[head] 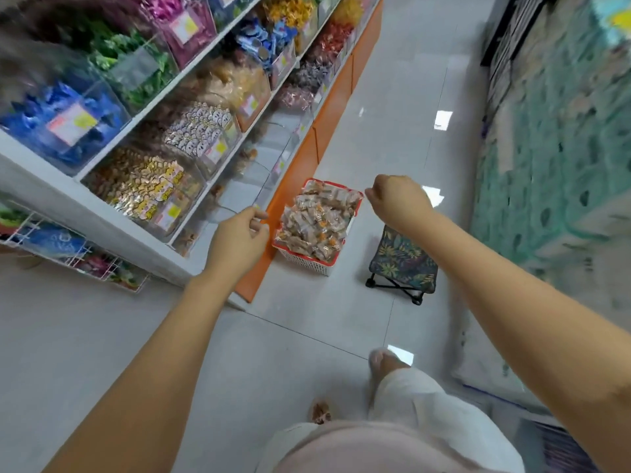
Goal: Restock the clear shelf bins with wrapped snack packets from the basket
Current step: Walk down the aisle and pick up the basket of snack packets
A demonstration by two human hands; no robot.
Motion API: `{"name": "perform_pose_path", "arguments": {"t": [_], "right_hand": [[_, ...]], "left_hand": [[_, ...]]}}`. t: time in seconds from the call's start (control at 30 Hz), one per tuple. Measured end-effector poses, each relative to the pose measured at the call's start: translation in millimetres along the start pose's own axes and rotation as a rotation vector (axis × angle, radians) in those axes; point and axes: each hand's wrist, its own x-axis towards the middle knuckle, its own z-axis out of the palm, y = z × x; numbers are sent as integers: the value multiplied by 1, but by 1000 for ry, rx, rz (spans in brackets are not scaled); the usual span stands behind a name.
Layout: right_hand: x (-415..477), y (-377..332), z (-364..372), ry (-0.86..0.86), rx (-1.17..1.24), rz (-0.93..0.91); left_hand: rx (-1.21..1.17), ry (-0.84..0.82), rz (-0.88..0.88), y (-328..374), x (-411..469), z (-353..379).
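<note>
The basket [309, 264] of snack packets [317, 220] sits on the floor between both hands, nearer the left hand [239, 240], curled, grip unclear; the right hand [399, 199] is fisted, seemingly empty.

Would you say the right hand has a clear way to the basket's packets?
Probably yes: the basket is open-topped, nothing covers the packets or lies between them and the right hand; the stool stands beside.

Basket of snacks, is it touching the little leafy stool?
Apart. The head view shows a strip of bare floor between the basket and the stool.
</note>
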Motion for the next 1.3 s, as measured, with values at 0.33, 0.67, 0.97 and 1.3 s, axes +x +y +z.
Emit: {"name": "perform_pose_path", "arguments": {"t": [0.33,0.67,0.97,1.3], "right_hand": [[119,65,4,-66,-7,16],[253,127,14,-215,-67,-81],[336,131,60,-405,-24,-57],[460,79,93,-488,-32,-98]], "left_hand": [[-34,9,-1,57,125,67],[-30,11,-183,105,242,133],[-121,6,-280,93,337,157],[-173,-74,-435,44,441,162]]}}
